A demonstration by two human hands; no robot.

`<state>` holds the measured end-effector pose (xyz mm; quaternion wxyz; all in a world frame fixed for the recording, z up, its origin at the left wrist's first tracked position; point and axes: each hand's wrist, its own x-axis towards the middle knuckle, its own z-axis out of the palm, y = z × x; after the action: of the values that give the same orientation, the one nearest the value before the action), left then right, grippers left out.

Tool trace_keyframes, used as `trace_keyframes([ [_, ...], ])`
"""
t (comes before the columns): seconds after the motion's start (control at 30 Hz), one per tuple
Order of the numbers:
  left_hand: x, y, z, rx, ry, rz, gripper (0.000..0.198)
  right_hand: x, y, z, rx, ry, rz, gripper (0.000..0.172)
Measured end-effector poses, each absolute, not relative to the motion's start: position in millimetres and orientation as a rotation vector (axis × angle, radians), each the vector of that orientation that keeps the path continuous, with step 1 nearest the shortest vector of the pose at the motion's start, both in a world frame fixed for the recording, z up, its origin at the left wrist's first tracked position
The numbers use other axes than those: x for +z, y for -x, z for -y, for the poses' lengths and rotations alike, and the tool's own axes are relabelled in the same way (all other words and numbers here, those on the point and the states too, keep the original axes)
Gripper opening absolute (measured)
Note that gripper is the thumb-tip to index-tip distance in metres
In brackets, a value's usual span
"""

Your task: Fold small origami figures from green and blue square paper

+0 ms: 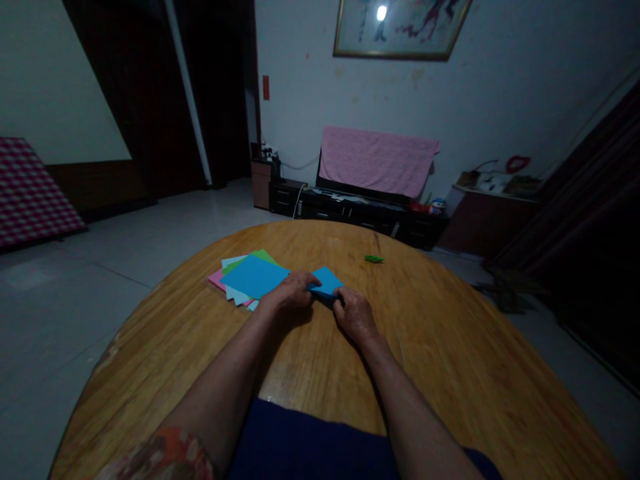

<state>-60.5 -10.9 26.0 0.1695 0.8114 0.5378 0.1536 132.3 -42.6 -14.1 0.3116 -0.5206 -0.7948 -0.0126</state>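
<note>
A blue paper sheet [327, 283] lies on the round wooden table [440, 347], partly folded. My left hand [293, 291] is closed, its fingers pinching the sheet's left edge. My right hand [354, 314] is closed too and presses the sheet's near right edge against the table. To the left of my left hand lies a stack of coloured paper squares [249, 276], blue on top, with green, pink and pale sheets showing beneath.
A small green folded paper piece [374, 259] lies further back on the table. Beyond the table are a dark TV cabinet [365, 212] with a pink cloth [376, 160] over the screen, a side table at right and a checked cushion at far left.
</note>
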Motion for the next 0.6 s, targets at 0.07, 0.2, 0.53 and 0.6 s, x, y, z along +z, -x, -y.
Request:
trace_keyframes([
  [0.07, 16.3, 57.6, 13.6, 0.521, -2.300, -1.480, 0.043, -11.7, -129.2, 43.7, -0.052, 1.384, 2.126, 0.017],
  [0.2, 6.4, 58.0, 11.9, 0.558, -2.312, -1.369, 0.026, -4.8, -121.1, 47.3, 0.000, 1.429, 2.176, 0.014],
  [0.53, -0.9, 70.5, 21.4, 0.637, -1.811, -1.268, 0.015, 12.6, -151.6, 44.2, 0.554, 1.465, 2.191, 0.017],
  [0.6, -3.2, 71.8, 21.8, 0.651, -1.682, -1.252, 0.013, 14.2, -158.3, 43.7, 0.734, 1.485, 2.106, 0.015],
])
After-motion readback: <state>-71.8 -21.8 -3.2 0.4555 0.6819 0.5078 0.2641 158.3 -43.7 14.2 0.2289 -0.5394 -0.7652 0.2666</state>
